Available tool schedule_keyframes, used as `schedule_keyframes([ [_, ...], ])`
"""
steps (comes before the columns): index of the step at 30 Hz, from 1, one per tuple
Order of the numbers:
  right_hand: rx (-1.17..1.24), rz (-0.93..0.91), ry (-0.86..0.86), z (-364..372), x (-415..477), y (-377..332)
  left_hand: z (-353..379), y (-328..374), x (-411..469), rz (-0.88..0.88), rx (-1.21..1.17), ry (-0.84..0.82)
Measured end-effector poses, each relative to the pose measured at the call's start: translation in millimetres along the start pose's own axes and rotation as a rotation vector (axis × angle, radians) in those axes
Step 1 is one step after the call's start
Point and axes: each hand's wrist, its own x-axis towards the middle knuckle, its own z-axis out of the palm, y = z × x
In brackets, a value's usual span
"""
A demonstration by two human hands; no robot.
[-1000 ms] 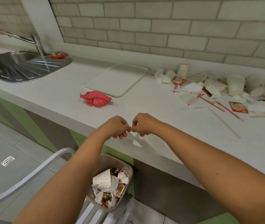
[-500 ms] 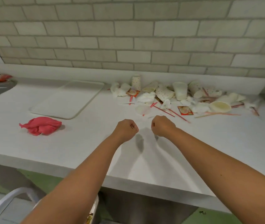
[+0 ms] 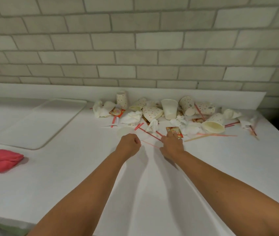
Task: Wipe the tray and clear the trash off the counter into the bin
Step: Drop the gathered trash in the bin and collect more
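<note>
The trash (image 3: 169, 116) lies in a loose heap at the back of the white counter (image 3: 152, 193), against the low upstand under the brick wall (image 3: 135, 40). It is a mix of dotted paper cups on their sides, one plain cup (image 3: 169, 109) standing upright, crumpled napkins (image 3: 132, 117), red straws (image 3: 149, 133) and small red sachets.

The tray (image 3: 38, 123) sits flat on the counter left of the heap, pale and bare, its far right corner close to the nearest napkins. A bunched red cloth (image 3: 0, 160) lies near the tray's front edge, at the left border of the view.

Both bare forearms reach in from below to the heap's near edge. The right hand (image 3: 172, 143) has its fingers stretched forward, the tips on the near edge of a red sachet (image 3: 174, 131); they are not wrapped round it. The left hand (image 3: 129, 144) is curled into a fist just beside a round translucent lid (image 3: 125, 132), with nothing showing in it. A thin pink straw (image 3: 149, 144) lies on the counter between the two hands. Straws and napkins crowd the sachet on its left and right.
</note>
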Motion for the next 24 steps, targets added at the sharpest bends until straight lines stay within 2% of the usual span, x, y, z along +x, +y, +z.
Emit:
schedule_keyframes([
  [10,0.042,-0.1,-0.016,-10,25,12,24,21,27,-0.011,-0.006,0.016],
  [20,-0.07,-0.087,-0.155,-15,28,20,35,32,32,-0.021,0.003,0.009],
  [24,-0.017,-0.029,-0.173,-6,26,25,39,40,32,-0.026,0.001,-0.016],
])
